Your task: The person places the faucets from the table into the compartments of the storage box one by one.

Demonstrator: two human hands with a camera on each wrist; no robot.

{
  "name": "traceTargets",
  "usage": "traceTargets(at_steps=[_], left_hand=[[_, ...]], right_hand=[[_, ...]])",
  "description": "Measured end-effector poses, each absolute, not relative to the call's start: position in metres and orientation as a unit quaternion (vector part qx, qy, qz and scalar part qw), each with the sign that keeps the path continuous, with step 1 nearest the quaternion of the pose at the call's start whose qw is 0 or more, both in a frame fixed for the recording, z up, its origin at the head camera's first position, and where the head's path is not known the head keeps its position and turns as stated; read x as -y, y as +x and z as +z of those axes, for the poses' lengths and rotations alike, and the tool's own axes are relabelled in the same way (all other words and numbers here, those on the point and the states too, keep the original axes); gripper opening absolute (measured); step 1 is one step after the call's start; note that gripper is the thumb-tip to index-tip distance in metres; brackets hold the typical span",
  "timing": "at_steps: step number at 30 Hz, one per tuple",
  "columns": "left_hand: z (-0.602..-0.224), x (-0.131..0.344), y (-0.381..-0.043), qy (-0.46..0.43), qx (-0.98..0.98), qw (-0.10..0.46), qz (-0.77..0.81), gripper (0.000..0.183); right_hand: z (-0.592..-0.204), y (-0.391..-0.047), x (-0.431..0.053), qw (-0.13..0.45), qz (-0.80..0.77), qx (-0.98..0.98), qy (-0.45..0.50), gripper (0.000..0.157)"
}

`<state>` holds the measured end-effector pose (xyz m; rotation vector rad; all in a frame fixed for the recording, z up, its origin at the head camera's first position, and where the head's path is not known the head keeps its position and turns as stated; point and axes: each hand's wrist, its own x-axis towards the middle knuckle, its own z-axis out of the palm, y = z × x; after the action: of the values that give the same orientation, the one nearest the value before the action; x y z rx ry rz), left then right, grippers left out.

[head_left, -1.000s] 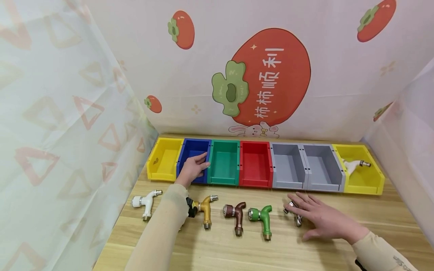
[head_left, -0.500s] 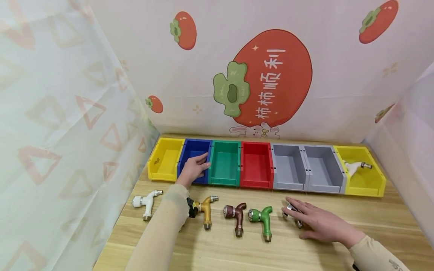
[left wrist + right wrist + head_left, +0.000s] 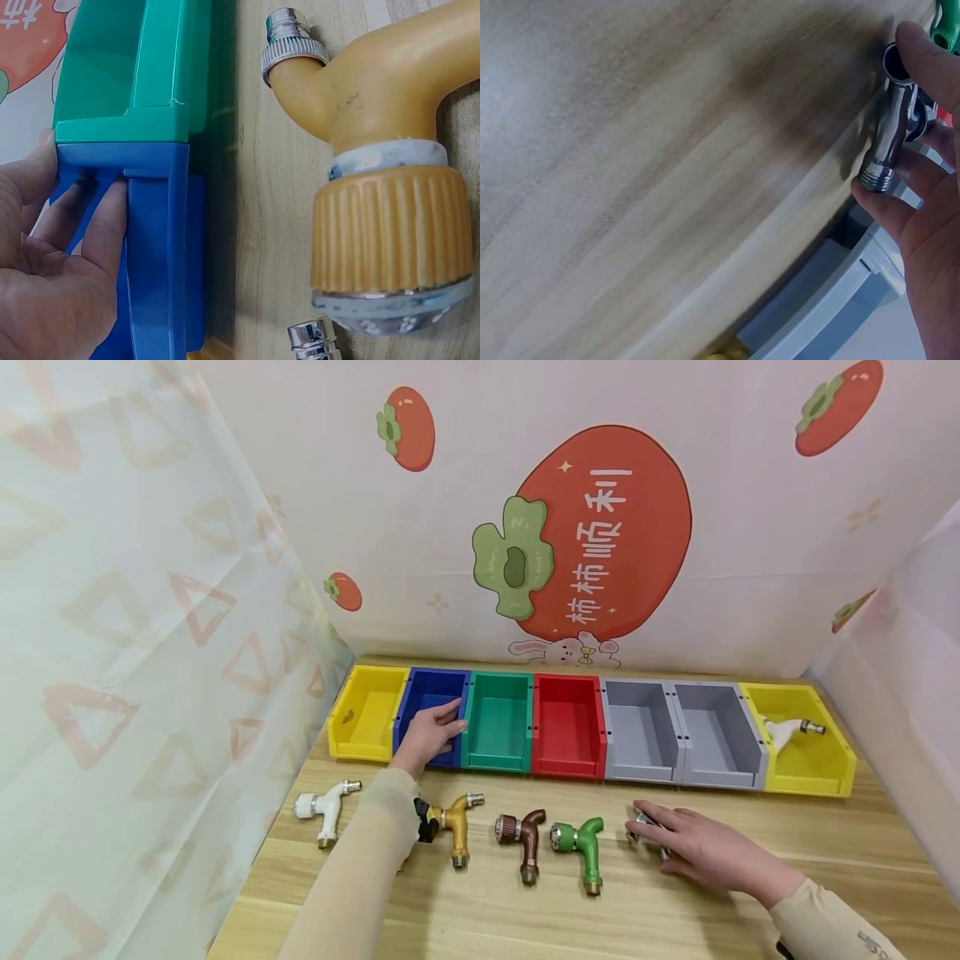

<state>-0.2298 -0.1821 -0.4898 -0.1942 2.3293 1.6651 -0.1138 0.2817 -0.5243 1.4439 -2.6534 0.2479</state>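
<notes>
My right hand (image 3: 712, 852) grips a chrome faucet (image 3: 889, 131) over the table at the right. In the right wrist view the thumb lies at its open round end and a fingertip at its threaded end. My left hand (image 3: 429, 737) reaches into the blue bin (image 3: 159, 247), fingertips resting against its wall beside the green bin (image 3: 498, 718). Under the left forearm, partly covered by the wrist camera, lies a gold faucet (image 3: 457, 835). A green faucet (image 3: 587, 852) and a brown faucet (image 3: 528, 847) lie between the hands. At the far left is a white faucet (image 3: 327, 810).
The bins form one row along the back wall. Right of green come a red bin (image 3: 567, 727), two grey bins (image 3: 641, 772) and a yellow bin (image 3: 810, 785) holding a white faucet (image 3: 783, 731). Another yellow bin (image 3: 367, 710) ends the row at left. Printed cloth walls enclose the table.
My right hand has lowered and its fingers have closed around the chrome faucet, which has turned slightly. The left hand has stayed at the blue bin.
</notes>
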Motion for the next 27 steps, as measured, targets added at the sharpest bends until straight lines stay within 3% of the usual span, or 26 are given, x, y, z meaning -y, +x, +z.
traceTargets(at_steps=[18, 22, 25, 27], left_hand=[[-0.491, 0.183, -0.230, -0.063, -0.808, 0.134, 0.570, 0.057], [-0.491, 0.183, -0.230, -0.066, -0.807, 0.134, 0.572, 0.057], [-0.491, 0.182, -0.230, -0.065, -0.807, 0.133, 0.572, 0.056], [-0.490, 0.182, -0.230, -0.066, -0.806, 0.133, 0.573, 0.056]], right_hand=[[-0.505, -0.134, -0.291, 0.165, 0.055, 0.833, 0.526, 0.078], [-0.489, -0.143, -0.303, 0.173, 0.040, 0.842, 0.510, 0.041], [-0.481, -0.150, -0.312, 0.184, 0.033, 0.849, 0.495, 0.067], [-0.477, -0.156, -0.318, 0.190, 0.031, 0.851, 0.488, 0.069]])
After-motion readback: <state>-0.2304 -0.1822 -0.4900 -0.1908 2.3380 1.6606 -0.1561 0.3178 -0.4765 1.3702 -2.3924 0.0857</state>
